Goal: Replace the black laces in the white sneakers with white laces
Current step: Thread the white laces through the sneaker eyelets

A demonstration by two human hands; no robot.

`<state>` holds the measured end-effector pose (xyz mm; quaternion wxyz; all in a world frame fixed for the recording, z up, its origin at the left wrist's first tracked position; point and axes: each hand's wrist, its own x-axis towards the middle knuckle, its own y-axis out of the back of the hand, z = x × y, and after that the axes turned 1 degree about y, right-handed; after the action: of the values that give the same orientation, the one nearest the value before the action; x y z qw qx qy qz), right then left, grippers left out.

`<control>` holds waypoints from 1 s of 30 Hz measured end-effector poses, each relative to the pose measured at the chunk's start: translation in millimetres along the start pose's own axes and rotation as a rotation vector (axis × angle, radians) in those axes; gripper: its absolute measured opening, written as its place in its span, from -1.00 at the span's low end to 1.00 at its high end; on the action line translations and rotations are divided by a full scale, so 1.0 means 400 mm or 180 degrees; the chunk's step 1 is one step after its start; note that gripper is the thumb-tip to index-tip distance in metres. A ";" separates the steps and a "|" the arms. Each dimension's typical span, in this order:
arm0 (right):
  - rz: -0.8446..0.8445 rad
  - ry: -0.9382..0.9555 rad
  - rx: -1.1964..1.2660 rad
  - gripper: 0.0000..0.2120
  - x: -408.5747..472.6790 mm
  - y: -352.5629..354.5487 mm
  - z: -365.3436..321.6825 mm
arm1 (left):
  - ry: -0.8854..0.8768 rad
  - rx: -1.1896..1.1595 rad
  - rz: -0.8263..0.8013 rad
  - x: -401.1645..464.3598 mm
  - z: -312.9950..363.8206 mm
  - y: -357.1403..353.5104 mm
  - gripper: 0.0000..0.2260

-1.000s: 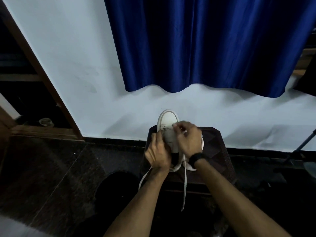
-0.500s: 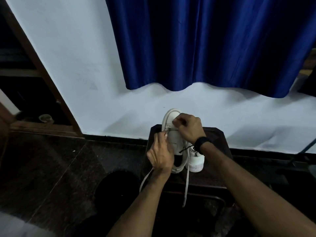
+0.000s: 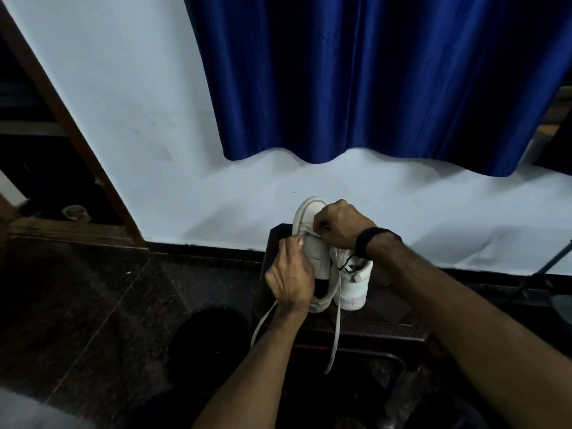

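Note:
Two white sneakers stand on a dark stool. On the left sneaker, toe pointing away, my left hand pinches the white lace at an eyelet on the shoe's left side. My right hand pinches the same lace over the toe end of the tongue. Two loose ends of the white lace hang down past the stool's front edge. The right sneaker sits beside it, partly behind my right wrist, with a black lace showing at its collar.
A white wall stands just behind the stool, with a blue curtain hanging above. A brown wooden frame and dark shelving lie to the left. Dark stone floor surrounds the stool. A thin dark stand leg shows at the far right.
My right hand has shifted toward the toe of the left sneaker, uncovering the right sneaker and its black lace. My left hand stays at the left eyelets.

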<state>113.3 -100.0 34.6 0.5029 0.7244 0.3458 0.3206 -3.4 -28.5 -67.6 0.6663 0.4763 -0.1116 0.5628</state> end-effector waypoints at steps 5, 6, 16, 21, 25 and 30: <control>-0.0217 0.0205 -0.0002 -0.79 -0.016 -0.022 0.005 | 0.0100 0.0050 -0.0024 0.005 -0.003 -0.001 -0.86; -0.0213 0.0200 -0.0011 -0.77 -0.021 -0.029 0.006 | 0.0068 0.0050 -0.0024 0.005 -0.002 0.000 -0.89; 0.0865 0.0030 -0.0492 -0.87 -0.049 -0.071 -0.028 | -0.0030 0.0051 -0.0114 0.001 0.005 0.003 -0.89; 0.0238 -0.0542 0.0700 -0.75 -0.026 -0.039 -0.010 | -0.0090 0.0121 -0.0127 0.003 0.008 0.006 -0.90; -0.0427 -0.0389 0.1005 -0.74 0.000 0.008 0.009 | -0.0111 0.0164 -0.0134 0.000 0.009 -0.001 -0.88; -0.0626 -0.0069 0.0380 -0.53 0.002 0.026 0.002 | -0.0156 0.0157 -0.0262 0.006 0.011 0.006 -0.92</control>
<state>116.2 -102.2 44.3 0.4915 0.7191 0.4282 0.2407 -3.0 -30.5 -62.5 0.6740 0.5104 -0.0944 0.5256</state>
